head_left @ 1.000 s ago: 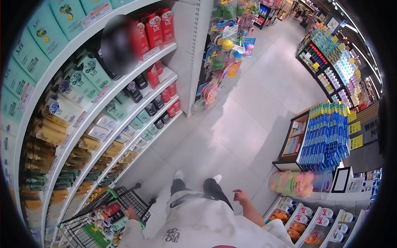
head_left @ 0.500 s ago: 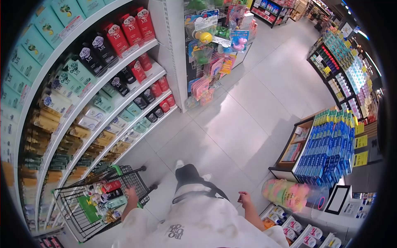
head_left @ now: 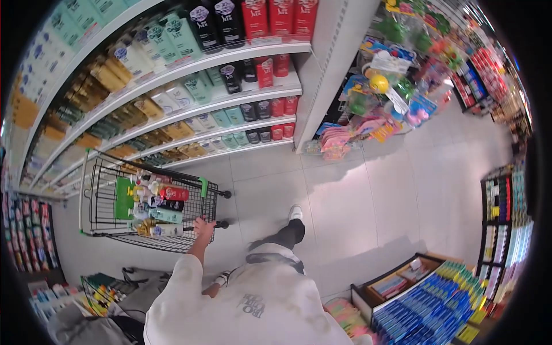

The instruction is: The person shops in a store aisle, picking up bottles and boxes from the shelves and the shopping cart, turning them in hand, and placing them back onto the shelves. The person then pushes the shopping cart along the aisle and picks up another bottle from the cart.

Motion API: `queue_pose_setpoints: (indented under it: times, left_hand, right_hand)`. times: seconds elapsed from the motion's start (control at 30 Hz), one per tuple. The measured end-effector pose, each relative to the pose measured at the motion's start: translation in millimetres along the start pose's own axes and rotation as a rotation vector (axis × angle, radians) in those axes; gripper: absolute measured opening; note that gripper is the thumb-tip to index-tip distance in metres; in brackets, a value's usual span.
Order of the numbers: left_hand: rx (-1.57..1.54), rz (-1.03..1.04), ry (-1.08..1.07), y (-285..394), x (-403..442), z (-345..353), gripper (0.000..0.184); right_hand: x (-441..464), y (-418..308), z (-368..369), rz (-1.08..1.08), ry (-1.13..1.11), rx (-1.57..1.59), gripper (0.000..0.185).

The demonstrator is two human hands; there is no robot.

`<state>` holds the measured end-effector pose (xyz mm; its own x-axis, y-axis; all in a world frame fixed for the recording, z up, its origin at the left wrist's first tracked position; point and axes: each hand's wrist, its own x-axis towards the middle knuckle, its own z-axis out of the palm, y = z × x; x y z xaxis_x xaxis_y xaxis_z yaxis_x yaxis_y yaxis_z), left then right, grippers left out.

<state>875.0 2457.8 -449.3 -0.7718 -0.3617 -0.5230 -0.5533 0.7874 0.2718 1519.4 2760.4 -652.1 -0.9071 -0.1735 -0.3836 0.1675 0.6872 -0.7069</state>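
Observation:
My left hand (head_left: 203, 227) is at the front end of the wire shopping cart (head_left: 115, 231), its fingers closed over the rim. Inside the cart, several pump bottles lie on their sides: a red bottle (head_left: 174, 193), a black bottle (head_left: 171, 204), a mint-green bottle (head_left: 165, 215) and a pale bottle (head_left: 165, 230) among them. A green panel (head_left: 123, 198) shows beside their pump heads. My right hand is out of the frame.
Long shelves of bottles (head_left: 167, 95) curve along the left and top. Hanging toys (head_left: 379, 84) are beyond the shelf end. Blue boxes (head_left: 422, 305) fill a display at lower right. Another person's grey clothing (head_left: 144, 293) shows at lower left, near a second cart.
The view has turned, and the cart appears more level and higher in the frame. My left hand remains at the cart's front end. My right hand has left the view.

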Motion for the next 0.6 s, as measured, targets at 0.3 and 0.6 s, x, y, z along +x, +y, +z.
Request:
queue_pose_setpoints:
  times: [0.3, 0.6]
  left_hand:
    - [0.135, -0.040, 0.050, 62, -68, 35, 0.057]
    - [-0.032, -0.172, 0.013, 105, -98, 67, 0.036]
  right_hand:
    - [-50, 87, -186, 0.527, -0.041, 0.155, 0.038]
    - [18, 37, -288, 1.066, 0.124, 0.469, 0.042]
